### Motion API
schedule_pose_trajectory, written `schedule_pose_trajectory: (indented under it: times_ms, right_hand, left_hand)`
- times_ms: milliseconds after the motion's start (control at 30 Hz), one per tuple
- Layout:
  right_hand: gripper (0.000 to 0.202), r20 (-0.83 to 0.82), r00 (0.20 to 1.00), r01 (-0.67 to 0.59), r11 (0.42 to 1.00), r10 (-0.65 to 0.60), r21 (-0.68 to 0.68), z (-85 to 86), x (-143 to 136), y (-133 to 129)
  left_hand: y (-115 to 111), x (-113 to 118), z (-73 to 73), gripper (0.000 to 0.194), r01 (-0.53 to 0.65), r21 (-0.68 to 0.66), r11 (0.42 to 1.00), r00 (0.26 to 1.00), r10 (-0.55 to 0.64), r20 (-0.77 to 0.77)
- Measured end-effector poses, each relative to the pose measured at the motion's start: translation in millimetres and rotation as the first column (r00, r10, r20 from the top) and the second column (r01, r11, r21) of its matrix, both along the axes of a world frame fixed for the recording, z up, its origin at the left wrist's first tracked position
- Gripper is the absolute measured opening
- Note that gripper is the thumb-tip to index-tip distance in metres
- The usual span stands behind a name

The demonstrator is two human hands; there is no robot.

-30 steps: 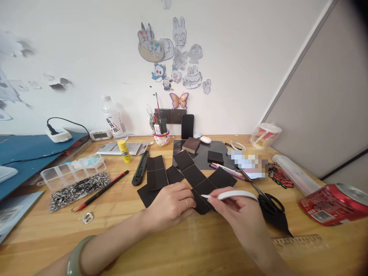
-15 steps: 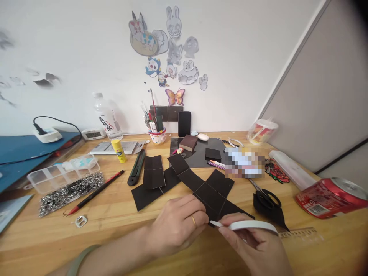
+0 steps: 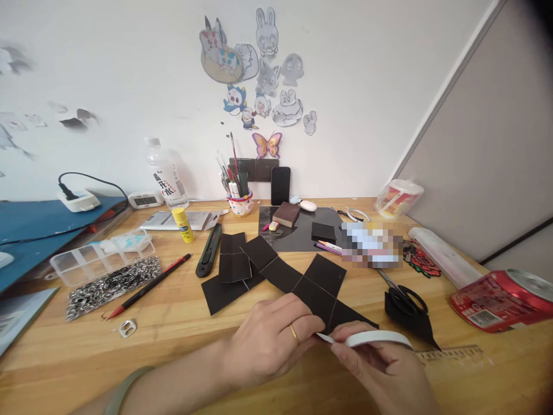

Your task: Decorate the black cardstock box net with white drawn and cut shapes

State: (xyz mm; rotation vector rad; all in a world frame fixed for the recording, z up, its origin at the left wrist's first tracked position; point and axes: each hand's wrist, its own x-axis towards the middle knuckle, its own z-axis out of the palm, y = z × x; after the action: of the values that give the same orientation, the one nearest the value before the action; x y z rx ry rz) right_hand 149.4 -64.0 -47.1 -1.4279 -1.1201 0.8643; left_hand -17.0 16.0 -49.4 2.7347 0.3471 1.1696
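The black paper [image 3: 317,294] is cut and creased but lies unfolded on the table [image 3: 181,323]. The left hand [image 3: 272,340] curls at its near edge (exact grip hidden); the right hand [image 3: 382,369] pinches a white tape roll [image 3: 380,338], strip uncut.

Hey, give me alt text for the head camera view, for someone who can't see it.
A person's right hand holds a roll of white tape, its loose end reaching the left hand at the near edge of a creased black paper cutout on a wooden desk. A utility knife lies left, scissors right.
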Motion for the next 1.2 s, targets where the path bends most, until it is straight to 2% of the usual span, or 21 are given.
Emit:
schedule_pose_trajectory:
  times_ms: [100, 233, 367, 467, 633, 833, 1000, 1200]
  right_hand:
    - [0.011, -0.05, 0.999, -0.021, 0.999, 0.022, 0.024, -0.9, 0, 2]
    - [0.008, -0.059, 0.996, -0.063, 0.998, 0.064, 0.029, -1.1, 0, 3]
    - [0.005, 0.03, 0.999, -0.026, 0.999, 0.027, -0.025, 0.8, 0, 2]
    - [0.007, 0.094, 0.996, 0.0, 0.999, 0.006, -0.054, 3.4, 0, 2]
    - [0.008, 0.108, 0.994, 0.013, 0.999, -0.007, -0.052, 6.8, -2, 2]
    - [0.009, -0.004, 1.0, 0.013, 1.0, -0.013, -0.017, 6.5, -1, 2]
    - [0.014, 0.038, 0.999, 0.018, 1.0, -0.017, -0.023, 6.0, -1, 5]
    - [0.012, 0.085, 0.996, 0.016, 1.0, -0.016, -0.003, 7.8, -4, 4]
  left_hand:
    - [0, 0, 0.0, 0.017, -0.017, -0.031, 0.999, 0.999, 0.015, -0.04]
    - [-1, 1, 5.3, 0.014, -0.014, -0.205, 0.979, 0.996, -0.005, -0.089]
    - [-2, 2, 10.9, 0.012, -0.023, -0.373, 0.927, 0.992, -0.024, -0.12]
    - [-2, 3, 11.2, 0.009, -0.048, -0.441, 0.896, 0.99, -0.018, -0.143]
    - [-2, 4, 8.7, 0.015, -0.043, -0.414, 0.909, 0.986, -0.029, -0.166]
    - [-4, 4, 12.0, 0.013, -0.071, -0.441, 0.895, 0.987, -0.001, -0.16]
    - [-7, 6, 17.3, 0.018, -0.119, -0.352, 0.929, 0.982, 0.056, -0.182]
    - [-8, 10, 19.5, 0.017, -0.062, -0.271, 0.96, 0.99, 0.026, -0.135]
